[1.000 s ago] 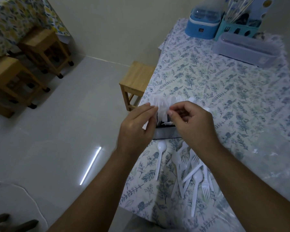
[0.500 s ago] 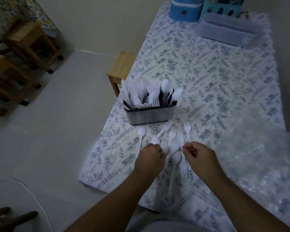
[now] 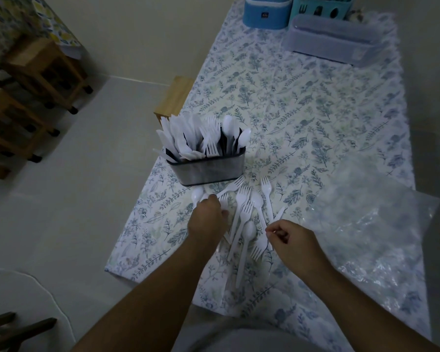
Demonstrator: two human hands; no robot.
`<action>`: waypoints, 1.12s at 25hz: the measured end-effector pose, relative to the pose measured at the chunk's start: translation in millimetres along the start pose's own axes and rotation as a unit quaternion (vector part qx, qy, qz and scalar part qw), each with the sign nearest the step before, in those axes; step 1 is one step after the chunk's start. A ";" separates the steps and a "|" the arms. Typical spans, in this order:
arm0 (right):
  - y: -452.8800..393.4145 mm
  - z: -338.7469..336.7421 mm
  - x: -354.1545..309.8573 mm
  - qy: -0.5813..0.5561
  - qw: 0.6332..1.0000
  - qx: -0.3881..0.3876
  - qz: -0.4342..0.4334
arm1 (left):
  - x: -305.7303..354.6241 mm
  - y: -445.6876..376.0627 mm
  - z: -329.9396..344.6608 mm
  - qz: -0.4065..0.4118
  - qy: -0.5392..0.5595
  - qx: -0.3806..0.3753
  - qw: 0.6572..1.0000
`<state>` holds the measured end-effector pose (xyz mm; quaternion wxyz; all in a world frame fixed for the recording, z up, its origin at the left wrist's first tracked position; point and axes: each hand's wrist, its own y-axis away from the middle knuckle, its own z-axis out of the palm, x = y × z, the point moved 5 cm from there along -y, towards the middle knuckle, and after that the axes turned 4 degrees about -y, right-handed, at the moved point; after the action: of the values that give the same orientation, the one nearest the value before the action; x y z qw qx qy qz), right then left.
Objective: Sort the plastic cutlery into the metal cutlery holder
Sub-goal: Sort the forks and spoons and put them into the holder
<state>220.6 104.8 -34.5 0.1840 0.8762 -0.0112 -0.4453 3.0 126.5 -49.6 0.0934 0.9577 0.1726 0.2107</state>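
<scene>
Head view: my left hand [image 3: 206, 217] curls its grip round a spoon [image 3: 197, 194] just before the metal cutlery holder [image 3: 205, 169], ready to lift it in; my right hand [image 3: 294, 241], grip loosely curled and empty, waits beside the loose forks [image 3: 244, 207] on the table [image 3: 315, 118].

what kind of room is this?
Probably a home dining or kitchen area: floral tablecloth on a long table, wooden stools on a tiled floor, cutlery holder and storage boxes.
</scene>
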 end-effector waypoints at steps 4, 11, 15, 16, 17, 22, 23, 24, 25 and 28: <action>0.9 0.1 -7.2 -0.011 1.000 -0.009 0.004 | 0.1 -3.9 -2.3 0.004 -0.069 -0.018 0.997; -3.8 17.2 -27.4 -0.153 0.984 -0.073 0.063 | 31.0 24.9 -13.0 0.081 0.180 -0.089 0.976; -0.9 23.4 -38.6 -0.256 0.958 -0.072 0.102 | 36.4 24.7 -9.8 0.073 0.234 -0.098 0.964; -1.1 23.2 -38.5 -0.280 0.951 -0.057 0.115 | 35.0 20.1 -12.7 0.083 0.201 -0.070 0.974; -1.8 24.2 -36.4 -0.296 0.945 -0.046 0.133 | 31.8 14.1 -15.6 0.086 0.169 -0.035 0.981; -4.6 28.9 -16.3 -0.309 0.926 -0.027 0.217 | 10.9 -25.4 -7.4 0.034 0.053 0.017 0.998; -4.1 28.3 -14.0 -0.335 0.913 -0.021 0.231 | 11.1 -29.9 -2.5 0.039 0.035 0.009 0.999; -2.8 26.9 -13.2 -0.364 0.899 -0.015 0.243 | 12.7 -32.3 2.1 0.045 0.029 0.003 0.999; -1.7 25.6 -14.0 -0.393 0.884 -0.011 0.251 | 14.2 -33.0 5.1 0.045 0.030 0.001 0.999; 0.9 19.8 -18.3 -0.445 0.857 -0.003 0.260 | 16.9 -34.8 8.9 0.017 0.023 -0.005 1.000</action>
<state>194.1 101.1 -30.6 0.2711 0.5491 -0.3174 -0.7240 11.2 163.9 -60.0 0.0906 0.9550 0.1568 0.2347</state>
